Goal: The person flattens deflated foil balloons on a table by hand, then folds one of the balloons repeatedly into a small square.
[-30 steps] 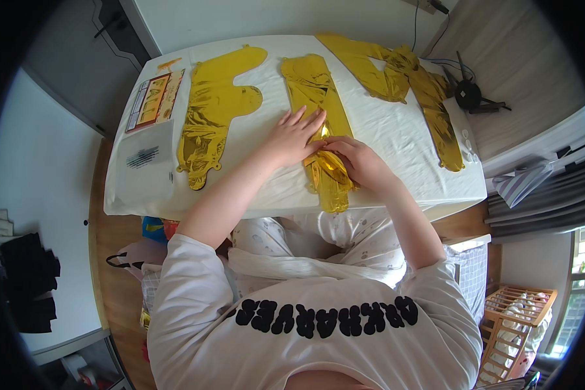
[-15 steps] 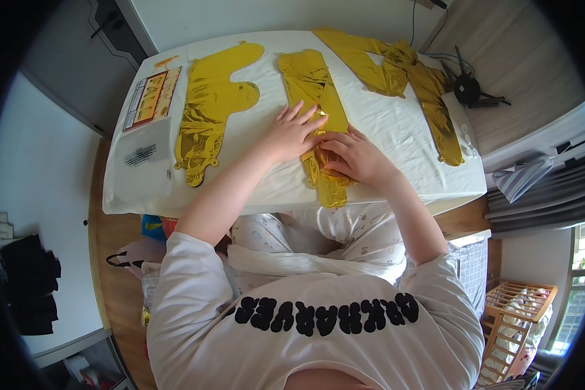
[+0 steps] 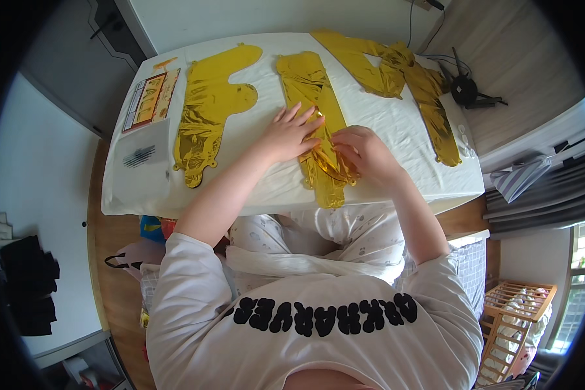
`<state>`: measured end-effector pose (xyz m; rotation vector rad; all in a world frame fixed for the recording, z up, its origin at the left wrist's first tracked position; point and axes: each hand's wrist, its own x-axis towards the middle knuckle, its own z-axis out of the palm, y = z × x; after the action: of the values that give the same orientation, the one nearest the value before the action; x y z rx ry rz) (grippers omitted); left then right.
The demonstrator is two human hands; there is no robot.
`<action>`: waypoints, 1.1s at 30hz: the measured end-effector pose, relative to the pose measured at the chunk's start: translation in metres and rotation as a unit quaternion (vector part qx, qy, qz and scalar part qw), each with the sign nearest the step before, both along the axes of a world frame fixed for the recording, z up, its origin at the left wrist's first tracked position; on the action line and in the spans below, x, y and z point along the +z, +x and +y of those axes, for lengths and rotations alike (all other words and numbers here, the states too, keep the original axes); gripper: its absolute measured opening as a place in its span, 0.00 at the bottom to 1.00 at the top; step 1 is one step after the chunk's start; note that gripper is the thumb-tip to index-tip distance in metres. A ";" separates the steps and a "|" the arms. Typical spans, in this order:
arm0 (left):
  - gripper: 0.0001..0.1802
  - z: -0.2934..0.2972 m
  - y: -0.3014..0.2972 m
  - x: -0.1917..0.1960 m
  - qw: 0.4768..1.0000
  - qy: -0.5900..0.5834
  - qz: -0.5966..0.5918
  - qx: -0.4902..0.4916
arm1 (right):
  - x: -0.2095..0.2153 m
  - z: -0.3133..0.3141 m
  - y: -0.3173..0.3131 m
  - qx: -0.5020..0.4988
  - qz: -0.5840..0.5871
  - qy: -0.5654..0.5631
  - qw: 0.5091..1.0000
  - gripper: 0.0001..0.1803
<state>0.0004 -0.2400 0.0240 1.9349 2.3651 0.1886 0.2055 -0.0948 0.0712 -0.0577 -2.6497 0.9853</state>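
Note:
A flat, uninflated gold foil balloon (image 3: 302,71) lies lengthwise in the middle of the white-covered table, its near part wrinkled and partly folded over. My left hand (image 3: 291,135) rests on it with the fingers spread, pressing from the left side. At its right edge, the bent fingers of my right hand (image 3: 365,153) close on the foil; the fingertips are partly hidden. To the left lies another flat gold foil balloon (image 3: 208,97), shaped like a letter F. A third gold foil balloon (image 3: 429,97) stretches across the far right, creased and bunched midway.
On the table's left side are a printed card package (image 3: 151,101) and a clear plastic bag (image 3: 140,156). A black router (image 3: 465,90) with cables stands at the right, near small round white pieces (image 3: 465,140). The white tablecloth (image 3: 253,188) hangs over the near edge.
My right hand has lifted slightly off the middle balloon and shifted right, drawing its fingers together at the foil's edge. The left hand stays almost in place.

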 end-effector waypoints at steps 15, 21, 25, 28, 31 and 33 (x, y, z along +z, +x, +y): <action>0.37 -0.001 -0.002 -0.003 1.000 0.012 0.000 -0.009 | 0.001 -0.001 0.027 0.055 -0.014 0.290 0.955 0.15; 0.37 -0.001 -0.001 0.000 1.000 0.002 -0.019 -0.005 | 0.004 -0.008 0.047 0.080 -0.001 0.291 0.953 0.13; 0.37 -0.001 -0.003 -0.006 0.999 0.029 -0.018 -0.012 | 0.009 -0.016 0.056 0.087 -0.005 0.287 0.954 0.09; 0.37 0.000 -0.004 -0.007 0.999 0.028 -0.025 -0.009 | 0.010 -0.020 0.063 0.088 -0.016 0.283 0.955 0.08; 0.38 -0.001 -0.003 -0.005 0.999 0.023 -0.024 -0.008 | 0.011 -0.020 0.065 0.090 -0.020 0.268 0.959 0.07; 0.37 -0.001 -0.001 -0.001 1.000 0.004 -0.020 -0.009 | 0.012 -0.018 0.064 0.095 -0.018 0.262 0.960 0.07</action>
<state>-0.0010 -0.2410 0.0231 1.9361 2.3250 0.2328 0.2691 -0.1133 0.0836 0.3043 -2.8967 0.3029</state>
